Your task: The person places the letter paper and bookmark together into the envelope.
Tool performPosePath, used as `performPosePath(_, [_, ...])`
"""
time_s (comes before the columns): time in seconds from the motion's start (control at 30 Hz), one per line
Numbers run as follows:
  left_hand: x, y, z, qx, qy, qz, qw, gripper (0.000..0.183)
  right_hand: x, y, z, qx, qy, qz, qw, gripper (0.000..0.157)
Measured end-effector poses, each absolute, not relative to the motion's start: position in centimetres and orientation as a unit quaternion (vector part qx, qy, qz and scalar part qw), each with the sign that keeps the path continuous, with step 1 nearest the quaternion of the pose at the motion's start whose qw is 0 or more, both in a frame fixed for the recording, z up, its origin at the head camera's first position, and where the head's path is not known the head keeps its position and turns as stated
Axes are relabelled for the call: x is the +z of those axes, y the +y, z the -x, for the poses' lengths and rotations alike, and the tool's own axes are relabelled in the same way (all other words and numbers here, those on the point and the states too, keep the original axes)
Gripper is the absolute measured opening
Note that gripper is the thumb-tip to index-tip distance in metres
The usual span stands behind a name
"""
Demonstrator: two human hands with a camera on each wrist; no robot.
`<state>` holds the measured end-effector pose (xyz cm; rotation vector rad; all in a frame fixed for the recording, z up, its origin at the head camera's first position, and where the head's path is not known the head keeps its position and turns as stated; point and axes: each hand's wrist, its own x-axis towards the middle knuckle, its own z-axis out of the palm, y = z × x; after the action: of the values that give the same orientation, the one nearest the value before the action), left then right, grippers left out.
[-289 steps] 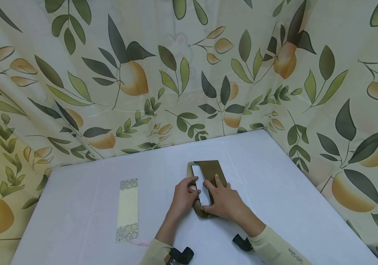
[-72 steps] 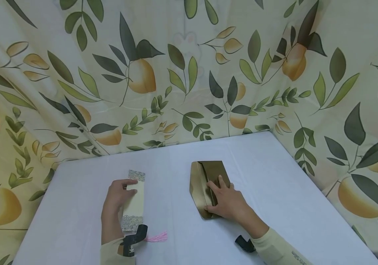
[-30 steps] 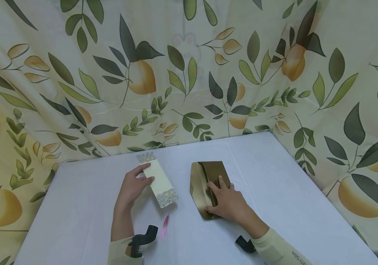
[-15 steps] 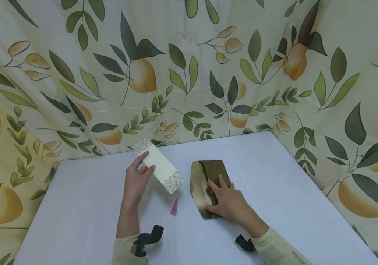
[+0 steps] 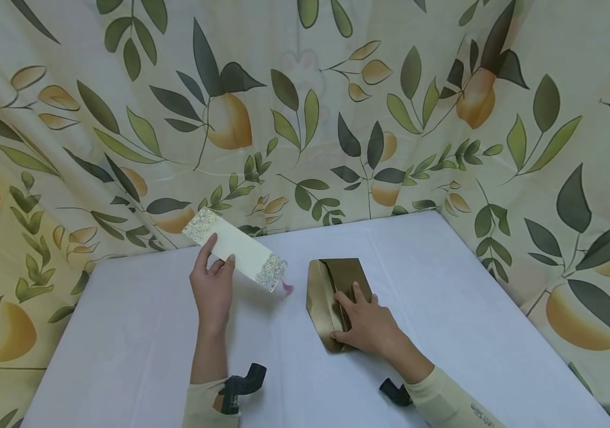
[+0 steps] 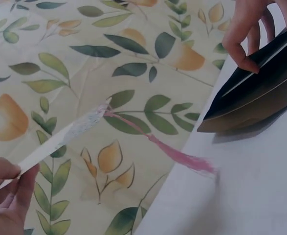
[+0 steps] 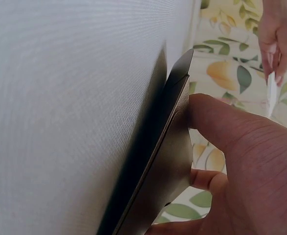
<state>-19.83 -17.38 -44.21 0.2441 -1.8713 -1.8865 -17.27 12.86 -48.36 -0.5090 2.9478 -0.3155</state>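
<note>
In the head view my left hand (image 5: 212, 291) pinches a cream bookmark (image 5: 240, 246) near its left end, between thumb and fingers. Patterned silvery bands edge both of its ends. The bookmark is raised off the table and tilted, and a pink tassel (image 6: 182, 156) hangs from its far end in the left wrist view. My right hand (image 5: 366, 321) rests with spread fingers on a gold envelope (image 5: 318, 297) lying on the table. The envelope's flap is turned out to the left, and its mouth gapes in the left wrist view. What lies inside is hidden.
A white cloth covers the table (image 5: 470, 345). Behind and beside it hangs a curtain (image 5: 305, 148) printed with leaves and orange fruit. Black camera mounts (image 5: 243, 380) sit at both wrists.
Earlier both hands were at the envelope with a white strip on it; that strip is now out of sight. My left hand has lifted the bookmark from the table and turned it. My right hand stayed on the envelope.
</note>
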Motion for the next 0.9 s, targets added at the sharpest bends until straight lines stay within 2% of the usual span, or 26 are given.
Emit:
performPosePath(0.1, [-44.3, -17.6, 19.8, -0.686, -0.692, -0.091, 0.208, 0.062, -48.4, 12.8, 17.3, -0.104, 0.978, 0.169, 0.067, 0.075])
performPosePath(0.37, [-44.8, -17.6, 19.9, -0.643, -0.756, -0.092, 0.085, 0.058, -48.3, 12.8, 17.3, -0.102, 0.978, 0.167, 0.067, 0.075])
performPosePath(0.67, [-45.3, -17.1, 20.0, -0.627, -0.777, -0.05, 0.025, 0.056, -48.2, 12.8, 17.2, -0.101, 0.979, 0.165, 0.068, 0.076])
performPosePath(0.9, [-46.0, -16.2, 20.1, -0.621, -0.783, -0.029, 0.006, 0.051, -48.3, 12.8, 17.2, -0.107, 0.978, 0.166, 0.064, 0.075])
